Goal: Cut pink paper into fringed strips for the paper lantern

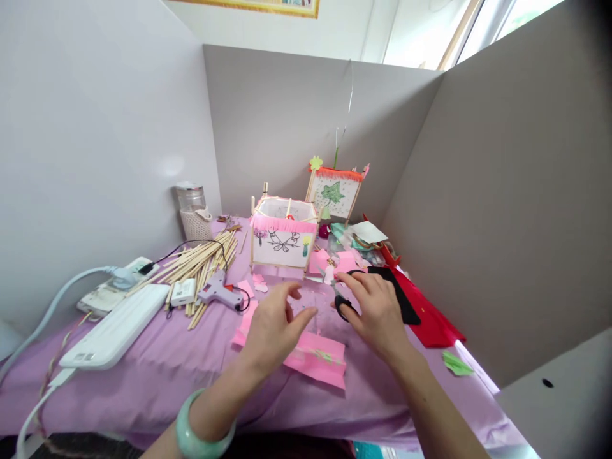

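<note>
My right hand (375, 309) grips black-handled scissors (340, 299), their blades pointing away toward a small pink paper piece (329, 274). My left hand (277, 325) hovers with fingers spread just left of the scissors, holding nothing, above a folded pink paper sheet (318, 360) on the purple tablecloth (157, 370). A green bangle (203, 430) sits on my left wrist. Behind my hands stands a square paper lantern (283, 241) with a pink fringe and a butterfly drawing.
A second lantern with an orange fringe (335, 191) stands at the back. A purple glue gun (220, 292), bamboo sticks (201, 264), a power strip (117, 284) and a white case (117, 328) lie left. Red and black paper (425, 315) lies right. Grey partition walls enclose the table.
</note>
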Available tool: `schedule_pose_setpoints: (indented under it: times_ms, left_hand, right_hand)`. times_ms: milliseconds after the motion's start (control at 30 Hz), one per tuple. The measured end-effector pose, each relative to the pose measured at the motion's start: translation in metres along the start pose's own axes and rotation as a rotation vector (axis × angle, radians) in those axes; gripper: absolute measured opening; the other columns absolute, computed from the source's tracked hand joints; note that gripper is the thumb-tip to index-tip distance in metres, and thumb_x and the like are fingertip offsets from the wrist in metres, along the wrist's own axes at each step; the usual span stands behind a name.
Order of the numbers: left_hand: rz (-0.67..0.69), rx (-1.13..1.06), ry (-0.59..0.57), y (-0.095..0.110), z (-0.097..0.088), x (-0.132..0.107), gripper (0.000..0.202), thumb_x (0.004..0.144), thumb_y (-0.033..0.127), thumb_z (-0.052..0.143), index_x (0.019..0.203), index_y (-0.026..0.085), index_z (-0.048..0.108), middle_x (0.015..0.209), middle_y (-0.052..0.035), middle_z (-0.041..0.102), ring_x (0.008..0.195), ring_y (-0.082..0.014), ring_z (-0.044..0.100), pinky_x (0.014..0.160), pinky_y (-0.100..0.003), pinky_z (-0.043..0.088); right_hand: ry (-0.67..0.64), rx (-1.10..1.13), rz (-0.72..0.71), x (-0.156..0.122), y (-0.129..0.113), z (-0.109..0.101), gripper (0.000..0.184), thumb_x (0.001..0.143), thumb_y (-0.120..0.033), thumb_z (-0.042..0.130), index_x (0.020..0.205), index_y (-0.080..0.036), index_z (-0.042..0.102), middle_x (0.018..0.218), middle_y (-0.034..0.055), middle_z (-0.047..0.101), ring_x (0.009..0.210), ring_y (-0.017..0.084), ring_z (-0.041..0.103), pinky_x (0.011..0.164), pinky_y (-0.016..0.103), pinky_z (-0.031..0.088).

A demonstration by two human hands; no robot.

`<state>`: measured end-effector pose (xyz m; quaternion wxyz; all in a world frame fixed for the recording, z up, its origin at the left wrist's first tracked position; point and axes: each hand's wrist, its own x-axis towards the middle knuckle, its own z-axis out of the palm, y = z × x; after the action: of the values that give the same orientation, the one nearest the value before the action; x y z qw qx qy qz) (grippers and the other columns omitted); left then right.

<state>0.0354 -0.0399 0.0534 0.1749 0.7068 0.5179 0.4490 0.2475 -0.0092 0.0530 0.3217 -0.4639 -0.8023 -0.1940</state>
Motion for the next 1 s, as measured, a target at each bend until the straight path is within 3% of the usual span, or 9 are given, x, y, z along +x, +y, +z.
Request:
schedule_pose_setpoints:
  times_ms: [100,200,267,433,567,667,833,1000]
  left_hand:
    - [-0.036,-0.132,0.161,-0.001,0.001,0.009,0.043,0.077,0.038,0.068,0.112,0.019,0.052,0.105,-0.0066,0.061,0.075,-0.0145,0.061,0.064,-0.028,0.05]
    - [0.115,0.017,0.291,0.002,-0.002,0.016,0.046,0.074,0.035,0.072,0.113,0.019,0.054,0.114,-0.0103,0.058,0.104,-0.0233,0.056,0.085,-0.038,0.049]
    - [0.218,0.137,0.277,0.004,-0.005,0.02,0.042,0.074,0.034,0.072,0.11,0.019,0.058,0.116,-0.0111,0.058,0.113,-0.0269,0.051,0.096,-0.044,0.043]
    - [0.201,0.133,-0.005,0.003,-0.011,0.032,0.01,0.075,0.026,0.071,0.08,0.019,0.067,0.098,-0.0053,0.067,0.102,-0.0234,0.056,0.092,-0.04,0.043]
    - [0.066,0.067,-0.065,0.001,-0.012,0.036,0.006,0.078,0.019,0.066,0.072,0.019,0.065,0.08,-0.0013,0.068,0.087,-0.0189,0.06,0.08,-0.033,0.046]
    - [0.044,-0.024,-0.043,0.0,-0.014,0.035,0.008,0.08,0.022,0.063,0.073,0.019,0.065,0.077,-0.0003,0.067,0.08,-0.0165,0.061,0.075,-0.029,0.046]
    - [0.111,-0.098,0.103,-0.007,-0.023,0.036,0.005,0.079,0.023,0.064,0.077,0.02,0.067,0.081,-0.0006,0.069,0.082,-0.0162,0.062,0.078,-0.029,0.047]
    - [0.125,0.204,0.184,-0.029,-0.038,0.048,0.015,0.083,0.023,0.058,0.086,0.021,0.072,0.084,-0.0051,0.071,0.085,-0.0204,0.062,0.08,-0.033,0.048]
  right_hand:
    - [0.032,-0.048,-0.051,0.0,-0.015,-0.004,0.044,0.082,-0.026,0.063,0.126,-0.022,0.057,0.11,0.0103,0.062,0.101,0.026,0.054,0.086,0.041,0.035]
    - [0.037,-0.063,-0.099,0.001,-0.025,-0.004,0.044,0.08,-0.023,0.066,0.123,-0.022,0.058,0.109,0.0097,0.063,0.101,0.025,0.054,0.087,0.042,0.032]
    - [0.038,-0.068,-0.129,0.001,-0.029,-0.004,0.044,0.079,-0.022,0.068,0.122,-0.022,0.059,0.109,0.0093,0.064,0.101,0.025,0.055,0.088,0.042,0.031]
    - [0.006,-0.047,-0.204,-0.002,-0.033,-0.002,0.045,0.079,-0.02,0.067,0.123,-0.022,0.057,0.111,0.0087,0.065,0.104,0.024,0.055,0.091,0.043,0.029]
    - [-0.003,-0.021,-0.213,-0.007,-0.032,0.002,0.046,0.077,-0.019,0.068,0.122,-0.021,0.057,0.11,0.0085,0.065,0.103,0.023,0.056,0.091,0.043,0.029]
    - [-0.001,-0.026,-0.187,-0.01,-0.031,0.004,0.048,0.075,-0.018,0.069,0.121,-0.02,0.058,0.109,0.0087,0.065,0.101,0.024,0.056,0.09,0.043,0.029]
    - [-0.035,-0.053,-0.122,-0.012,-0.027,0.001,0.047,0.073,-0.017,0.07,0.119,-0.021,0.06,0.109,0.0086,0.065,0.101,0.025,0.055,0.089,0.042,0.03]
    - [-0.07,-0.09,-0.018,-0.017,-0.02,-0.004,0.043,0.077,-0.02,0.067,0.12,-0.02,0.061,0.11,0.01,0.064,0.102,0.026,0.054,0.09,0.043,0.031]
